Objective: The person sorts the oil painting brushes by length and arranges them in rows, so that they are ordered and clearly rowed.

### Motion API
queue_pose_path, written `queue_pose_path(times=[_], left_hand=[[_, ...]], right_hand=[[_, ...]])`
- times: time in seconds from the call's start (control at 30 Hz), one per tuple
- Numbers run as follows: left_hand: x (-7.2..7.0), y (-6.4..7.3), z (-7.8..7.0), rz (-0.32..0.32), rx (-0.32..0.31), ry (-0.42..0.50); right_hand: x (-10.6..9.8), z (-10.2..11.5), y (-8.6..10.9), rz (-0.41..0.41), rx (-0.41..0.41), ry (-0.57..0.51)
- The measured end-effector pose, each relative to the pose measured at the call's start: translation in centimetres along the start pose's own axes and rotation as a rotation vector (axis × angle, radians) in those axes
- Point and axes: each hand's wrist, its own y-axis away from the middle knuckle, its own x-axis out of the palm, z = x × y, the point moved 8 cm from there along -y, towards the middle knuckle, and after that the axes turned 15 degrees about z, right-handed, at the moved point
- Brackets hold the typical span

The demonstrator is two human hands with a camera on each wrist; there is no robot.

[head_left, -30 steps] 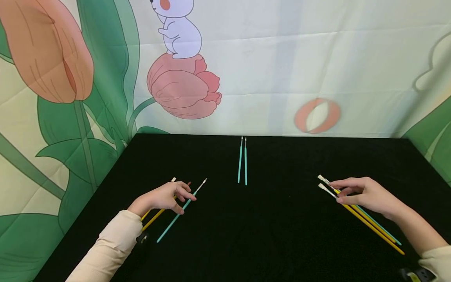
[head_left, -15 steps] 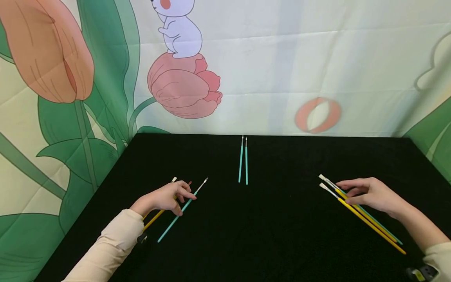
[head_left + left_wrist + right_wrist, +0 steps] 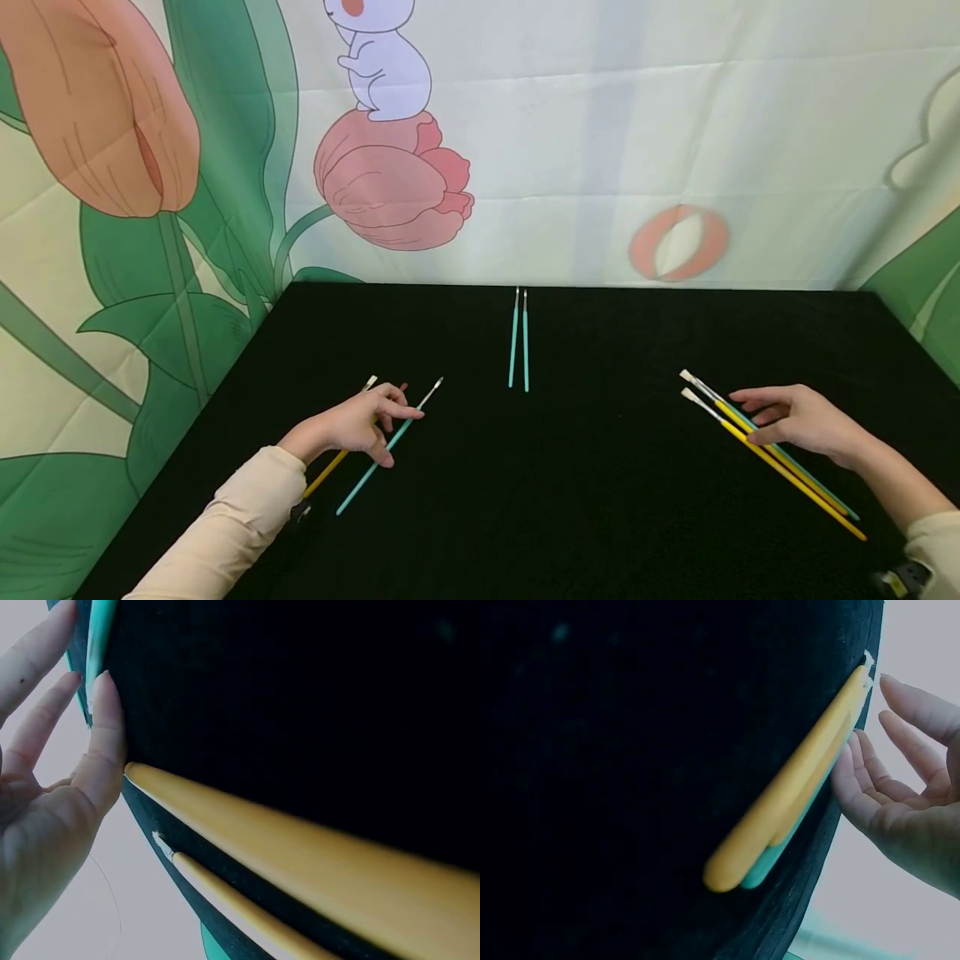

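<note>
My left hand [image 3: 363, 423] hovers over a teal paintbrush [image 3: 358, 487], thumb and forefinger spread on either side of its handle. Beneath that wrist lies a yellow paintbrush [image 3: 327, 474], partly covered; in the left wrist view two yellow handles [image 3: 300, 847] show. On the right, two yellow paintbrushes [image 3: 813, 498] with pale flat bristles lie slanted with a teal paintbrush [image 3: 846, 507] alongside. My right hand [image 3: 802, 421] is over these, fingers loosely bent and apart. From the right wrist, its fingers appear beside the yellow handle [image 3: 780, 791], gripping nothing.
Two more teal paintbrushes [image 3: 526, 350] lie almost parallel at the back middle of the black tabletop [image 3: 600, 467]. A reddish tip [image 3: 403, 387] shows behind the left fingers. Behind the table hangs a printed cloth [image 3: 555, 167] with flowers.
The right hand has drawn back to the right from the brush heads, leaving its brushes lying. The left hand has barely moved; its thumb and forefinger stand slightly wider.
</note>
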Motion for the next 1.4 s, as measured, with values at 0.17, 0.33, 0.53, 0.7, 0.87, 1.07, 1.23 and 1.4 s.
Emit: queue_pose_path(times=[0.17, 0.33, 0.53, 0.7, 0.87, 1.07, 1.23, 1.4], left_hand=[[-0.01, -0.03, 0.19, 0.004, 0.004, 0.023], [-0.06, 0.03, 0.26, 0.004, 0.003, 0.028], [-0.14, 0.11, 0.36, 0.001, -0.020, 0.049], [-0.14, 0.06, 0.25, -0.006, -0.029, 0.057], [-0.26, -0.04, 0.03, -0.018, -0.025, 0.056], [-0.34, 0.06, -0.07, -0.020, -0.016, 0.052], [-0.36, 0.05, -0.04, -0.012, 0.000, 0.053], [-0.34, -0.04, -0.27, 0.010, 0.010, 0.050]], right_hand=[[0.01, -0.36, -0.24, -0.012, 0.014, 0.046], [0.07, -0.50, -0.46, -0.026, 0.020, 0.073], [0.12, -0.60, -0.57, -0.035, 0.020, 0.068], [0.17, -0.83, -0.68, -0.024, 0.025, 0.051], [0.10, -0.72, -0.53, -0.017, 0.013, 0.040], [-0.03, -0.49, -0.29, 0.014, -0.024, -0.031], [-0.32, -0.24, -0.05, 0.037, -0.076, -0.093], [-0.27, 0.05, -0.01, 0.081, -0.113, -0.125]])
